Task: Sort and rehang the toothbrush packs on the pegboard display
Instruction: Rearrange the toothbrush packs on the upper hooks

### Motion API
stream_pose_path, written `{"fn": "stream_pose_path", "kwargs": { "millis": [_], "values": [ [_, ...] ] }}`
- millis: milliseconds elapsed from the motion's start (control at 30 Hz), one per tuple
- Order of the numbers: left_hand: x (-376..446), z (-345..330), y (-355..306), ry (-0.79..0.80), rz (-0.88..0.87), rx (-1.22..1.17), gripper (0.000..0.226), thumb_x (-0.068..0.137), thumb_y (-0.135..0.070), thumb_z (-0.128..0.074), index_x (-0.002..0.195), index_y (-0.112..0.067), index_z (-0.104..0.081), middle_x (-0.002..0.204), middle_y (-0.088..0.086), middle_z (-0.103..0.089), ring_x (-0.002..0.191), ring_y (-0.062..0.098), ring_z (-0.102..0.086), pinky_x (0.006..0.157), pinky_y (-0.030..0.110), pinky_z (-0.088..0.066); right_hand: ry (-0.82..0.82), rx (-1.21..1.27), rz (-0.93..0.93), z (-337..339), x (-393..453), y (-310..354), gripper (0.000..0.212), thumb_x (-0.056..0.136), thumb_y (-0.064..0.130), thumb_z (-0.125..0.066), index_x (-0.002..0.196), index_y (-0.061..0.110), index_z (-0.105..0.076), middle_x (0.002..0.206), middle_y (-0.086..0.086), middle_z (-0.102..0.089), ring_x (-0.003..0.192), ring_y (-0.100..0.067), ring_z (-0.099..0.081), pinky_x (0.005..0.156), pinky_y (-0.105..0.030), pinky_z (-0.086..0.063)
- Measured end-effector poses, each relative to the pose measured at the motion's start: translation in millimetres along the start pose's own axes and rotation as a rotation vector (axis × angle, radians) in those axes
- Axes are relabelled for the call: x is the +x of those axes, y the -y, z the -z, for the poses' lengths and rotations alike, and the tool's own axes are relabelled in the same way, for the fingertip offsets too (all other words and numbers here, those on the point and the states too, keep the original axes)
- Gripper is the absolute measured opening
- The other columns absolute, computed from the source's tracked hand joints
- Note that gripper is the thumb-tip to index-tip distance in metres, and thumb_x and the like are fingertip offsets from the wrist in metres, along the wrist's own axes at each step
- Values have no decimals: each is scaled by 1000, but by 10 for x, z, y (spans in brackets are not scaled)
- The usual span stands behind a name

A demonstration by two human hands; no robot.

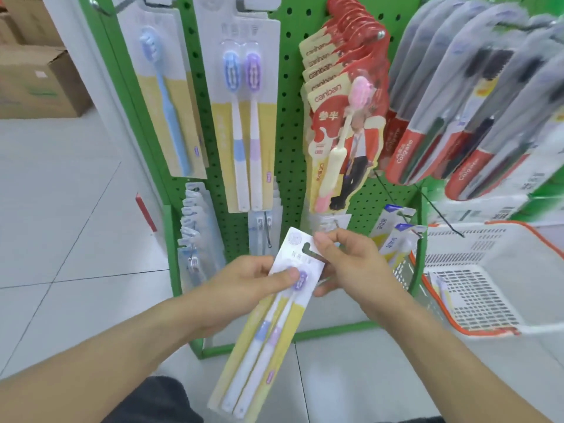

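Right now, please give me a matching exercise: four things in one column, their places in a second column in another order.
1. two-brush blue-and-purple pack in hand
2. red canban card packs
3. white plastic basket with orange rim
4. brown cardboard boxes

a. floor, far left
b. right of the green pegboard
c. upper peg, centre
d. held by left hand and right hand

Pairs: 1-d, 2-c, 3-b, 4-a

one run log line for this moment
left hand: grips twin toothbrush pack | right hand: pinches pack top | pack: off pegboard
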State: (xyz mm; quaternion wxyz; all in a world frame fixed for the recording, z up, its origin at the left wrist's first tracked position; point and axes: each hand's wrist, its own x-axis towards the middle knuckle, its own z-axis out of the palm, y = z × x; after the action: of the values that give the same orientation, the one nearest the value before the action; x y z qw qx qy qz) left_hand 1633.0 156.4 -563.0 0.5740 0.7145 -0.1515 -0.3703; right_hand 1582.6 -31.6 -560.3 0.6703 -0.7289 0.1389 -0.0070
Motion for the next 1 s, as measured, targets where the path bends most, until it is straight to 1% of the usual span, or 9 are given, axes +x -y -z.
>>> {"fn": "stream_pose_path", "kwargs": {
  "millis": [133, 233, 300, 433, 567, 700, 833, 933, 1000],
  "values": [
    [69, -74, 96, 11, -19, -117, 35, 91, -35, -64, 111, -7, -72, 100, 17, -77, 94, 37, -75, 84, 43, -59, 108, 95, -115, 141, -135, -27, 20, 98, 24, -64, 103, 5, -65, 96, -19, -77, 82, -32, -73, 67, -38, -63],
    [112, -146, 218, 38, 15, -100, 40, 86, -39, -68, 111, -9, -74, 105, 15, -77, 97, 33, -73, 87, 39, -56, 119, 67, -127, 217, -245, -154, 22, 94, 10, -69, 113, -1, -62, 101, -23, -76, 94, -38, -74, 73, -37, -63],
    [114, -219, 263, 53, 48, -100, 41, 83, -41, -69, 109, -11, -75, 105, 13, -77, 94, 29, -73, 86, 36, -56, 102, 39, -159, 269, -295, -225, 21, 95, 7, -67, 113, -4, -61, 98, -20, -77, 91, -32, -75, 72, -35, -62],
    [129, -356, 301, 49, 107, -146, 29, 92, -34, -66, 111, -14, -76, 110, 4, -77, 110, 25, -71, 107, 44, -49, 116, -141, -194, 346, -299, -295, 13, 98, 6, -64, 105, -5, -64, 91, -14, -78, 88, -22, -77, 72, -34, -63],
    [195, -460, 262, 22, 143, -219, 37, 89, -37, -66, 118, -14, -73, 114, 8, -76, 111, 29, -70, 105, 54, -49, 50, -189, -156, 357, -201, -320, 9, 96, 3, -63, 101, -4, -64, 88, -22, -75, 88, -34, -75, 74, -38, -64],
    [221, -477, 296, 124, 204, -260, 39, 93, -40, -62, 126, -20, -70, 122, 8, -73, 116, 26, -67, 106, 52, -50, -17, -198, -173, 426, -182, -387, 7, 92, -5, -63, 87, 0, -66, 70, -16, -71, 67, -27, -71, 78, -47, -64],
    [234, -441, 362, 170, 222, -291, 36, 96, -21, -53, 129, -16, -68, 128, 19, -67, 124, 40, -60, 103, 57, -50, -80, -185, -176, 459, -217, -427, 10, 91, -1, -68, 101, 1, -68, 79, -22, -75, 66, -33, -73, 71, -43, -65],
    [241, -503, 382, 109, 142, -154, 30, 98, 3, -53, 123, -6, -68, 118, 16, -73, 116, 41, -65, 97, 58, -54, -156, -167, -144, 472, -254, -395, 13, 89, 0, -69, 96, 10, -69, 76, -20, -74, 61, -26, -68, 70, -40, -64],
    [225, -559, 385, 69, 114, -99, 27, 97, 5, -56, 121, -3, -67, 112, 16, -75, 110, 43, -67, 93, 57, -56, -132, -154, -141, 455, -274, -369, 18, 88, -1, -71, 100, 11, -68, 80, -18, -75, 64, -24, -69, 70, -39, -64]
  ]
}}
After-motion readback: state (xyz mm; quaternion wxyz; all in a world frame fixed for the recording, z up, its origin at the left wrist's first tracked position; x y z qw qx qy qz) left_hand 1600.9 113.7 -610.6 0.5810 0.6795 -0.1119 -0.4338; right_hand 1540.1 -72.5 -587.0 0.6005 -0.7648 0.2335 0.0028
